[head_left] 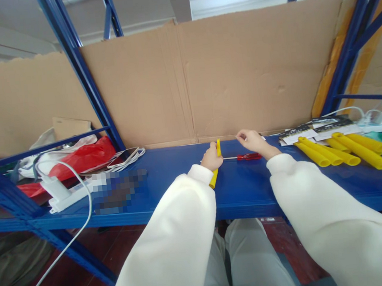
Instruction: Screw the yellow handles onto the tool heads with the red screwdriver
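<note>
My left hand (211,157) is wrapped round a yellow tube (218,148), which stands out above and below the fist, slightly tilted. To its right my right hand (252,140) is raised over the blue surface, thumb and fingertips pinched together. Whatever sits in that pinch is too small to make out. Between and below the hands lies a screwdriver with a red handle (249,157), its thin shaft pointing left toward the left hand. The right wrist partly covers the handle's end.
Several yellow tubes (345,149) lie at the right beside black-and-white packets (298,133). At the left are a white power strip (69,195) with a hanging cable, a red bag (86,157) and a blurred-out patch. Cardboard (238,74) walls the back; blue posts (85,81) stand either side.
</note>
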